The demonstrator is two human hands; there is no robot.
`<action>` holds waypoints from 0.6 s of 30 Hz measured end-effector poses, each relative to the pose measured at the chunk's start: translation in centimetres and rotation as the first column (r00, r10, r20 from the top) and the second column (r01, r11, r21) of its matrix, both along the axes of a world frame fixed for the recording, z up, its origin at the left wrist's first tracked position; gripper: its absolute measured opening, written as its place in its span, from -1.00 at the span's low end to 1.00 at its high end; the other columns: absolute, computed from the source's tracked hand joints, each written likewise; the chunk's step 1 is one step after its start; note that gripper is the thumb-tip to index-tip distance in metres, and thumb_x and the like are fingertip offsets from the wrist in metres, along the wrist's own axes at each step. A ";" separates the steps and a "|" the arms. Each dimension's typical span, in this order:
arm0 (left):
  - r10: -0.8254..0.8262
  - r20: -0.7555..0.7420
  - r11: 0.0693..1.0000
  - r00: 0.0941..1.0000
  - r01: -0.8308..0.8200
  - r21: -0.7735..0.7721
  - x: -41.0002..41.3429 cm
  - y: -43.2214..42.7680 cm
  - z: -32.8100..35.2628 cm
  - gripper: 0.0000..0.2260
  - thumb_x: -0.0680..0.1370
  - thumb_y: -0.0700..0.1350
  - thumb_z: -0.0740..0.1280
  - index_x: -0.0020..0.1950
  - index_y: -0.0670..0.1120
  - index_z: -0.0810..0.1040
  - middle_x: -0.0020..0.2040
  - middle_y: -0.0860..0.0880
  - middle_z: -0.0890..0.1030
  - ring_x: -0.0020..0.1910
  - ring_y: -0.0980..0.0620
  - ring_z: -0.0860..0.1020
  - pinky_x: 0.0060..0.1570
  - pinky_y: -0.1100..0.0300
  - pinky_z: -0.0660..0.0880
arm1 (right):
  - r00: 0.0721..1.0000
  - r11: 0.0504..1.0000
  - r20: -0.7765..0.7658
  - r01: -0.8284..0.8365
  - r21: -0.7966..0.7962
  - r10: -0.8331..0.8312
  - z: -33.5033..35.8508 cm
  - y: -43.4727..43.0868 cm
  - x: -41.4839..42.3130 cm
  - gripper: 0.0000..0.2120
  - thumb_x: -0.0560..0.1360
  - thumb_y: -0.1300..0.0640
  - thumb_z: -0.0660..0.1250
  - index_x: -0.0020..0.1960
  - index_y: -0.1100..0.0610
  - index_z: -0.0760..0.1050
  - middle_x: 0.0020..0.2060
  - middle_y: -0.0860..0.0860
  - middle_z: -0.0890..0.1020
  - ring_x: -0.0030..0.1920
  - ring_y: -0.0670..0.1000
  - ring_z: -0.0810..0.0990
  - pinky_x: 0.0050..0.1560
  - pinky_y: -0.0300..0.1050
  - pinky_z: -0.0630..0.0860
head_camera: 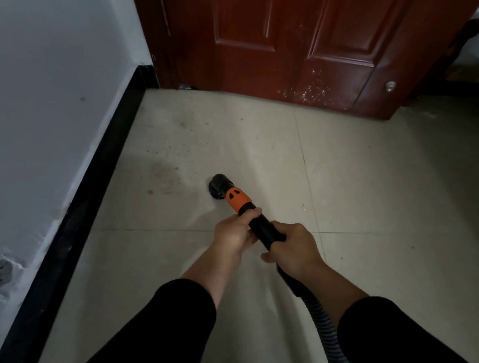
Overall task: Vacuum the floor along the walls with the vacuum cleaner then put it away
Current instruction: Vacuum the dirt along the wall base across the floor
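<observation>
Head view: both hands curl round the vacuum cleaner's tube [261, 225], the left hand [236, 231] just behind the orange collar [238, 199] and the right hand [293, 252] at the hose [322, 321] end. The nozzle [219, 187] is low over the floor [345, 173], near the black skirting [104, 173]. The tube is probably light and stiff, the ribbed hose flexible.

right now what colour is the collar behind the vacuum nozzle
Orange, with black marks, on the collar; head view.
</observation>
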State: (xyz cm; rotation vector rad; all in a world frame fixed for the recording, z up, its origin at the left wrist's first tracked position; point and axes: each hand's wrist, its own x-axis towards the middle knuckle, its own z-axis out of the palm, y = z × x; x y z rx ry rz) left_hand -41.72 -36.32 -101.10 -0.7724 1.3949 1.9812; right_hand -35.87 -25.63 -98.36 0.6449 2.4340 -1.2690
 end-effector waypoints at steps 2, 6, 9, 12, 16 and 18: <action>0.033 0.022 0.999 0.999 -0.034 0.028 -0.6 -0.1 0.1 -0.86 0.47 -0.18 0.48 -0.08 -0.18 0.56 -0.10 -0.13 0.66 -0.18 -0.03 0.67 -0.30 0.23 0.62 | 1.000 1.000 0.008 0.016 0.000 -0.016 0.1 -0.3 -0.7 -0.73 0.30 0.32 0.45 -0.05 0.07 0.61 -0.38 -0.01 0.57 -0.36 -0.02 0.53 -0.33 -0.21 0.41; 0.039 0.004 0.999 0.999 -0.039 0.025 -1.9 -1.3 -0.6 -0.88 0.46 -0.16 0.49 -0.13 -0.15 0.57 -0.17 -0.10 0.66 -0.22 -0.01 0.66 -0.33 0.23 0.60 | 1.000 1.000 0.003 0.012 0.001 -0.012 -0.2 -1.5 -1.9 -0.73 0.30 0.32 0.46 -0.07 0.04 0.61 -0.40 -0.04 0.55 -0.40 -0.07 0.50 -0.39 -0.24 0.36; 0.064 0.020 0.998 0.998 -0.065 0.027 -2.6 -2.5 -0.8 -0.88 0.45 -0.17 0.50 -0.14 -0.15 0.58 -0.17 -0.10 0.65 -0.22 -0.01 0.65 -0.42 0.26 0.57 | 1.000 1.000 0.003 0.008 -0.025 -0.008 -0.5 -2.7 -2.6 -0.73 0.30 0.34 0.45 -0.06 0.07 0.62 -0.37 -0.01 0.55 -0.39 -0.03 0.50 -0.37 -0.23 0.38; 0.071 0.023 0.997 0.997 -0.071 0.016 -2.9 -3.6 -0.7 -0.87 0.46 -0.17 0.50 -0.14 -0.14 0.56 -0.17 -0.09 0.63 -0.21 -0.01 0.64 -0.43 0.27 0.57 | 1.000 0.999 0.002 0.004 -0.046 -0.004 -0.6 -3.6 -3.0 -0.73 0.31 0.36 0.44 -0.04 0.09 0.62 -0.33 0.03 0.57 -0.37 0.00 0.51 -0.31 -0.20 0.42; 0.086 0.030 0.996 0.996 -0.086 0.020 -2.5 -4.2 -0.4 -0.87 0.45 -0.18 0.50 -0.15 -0.14 0.56 -0.19 -0.09 0.64 -0.24 0.00 0.64 -0.43 0.27 0.57 | 1.000 0.998 0.007 -0.001 -0.062 0.001 -0.6 -4.2 -2.8 -0.69 0.30 0.38 0.42 -0.04 0.08 0.63 -0.34 0.05 0.57 -0.39 0.01 0.51 -0.34 -0.22 0.43; 0.112 0.041 0.993 0.993 -0.114 0.039 -2.1 -4.5 -0.4 -0.87 0.45 -0.19 0.50 -0.14 -0.15 0.57 -0.19 -0.09 0.64 -0.23 0.00 0.65 -0.42 0.27 0.57 | 1.000 0.998 0.013 -0.015 -0.063 0.015 -0.5 -4.2 -2.6 -0.68 0.29 0.38 0.42 -0.04 0.07 0.63 -0.35 0.05 0.57 -0.40 0.01 0.51 -0.33 -0.22 0.44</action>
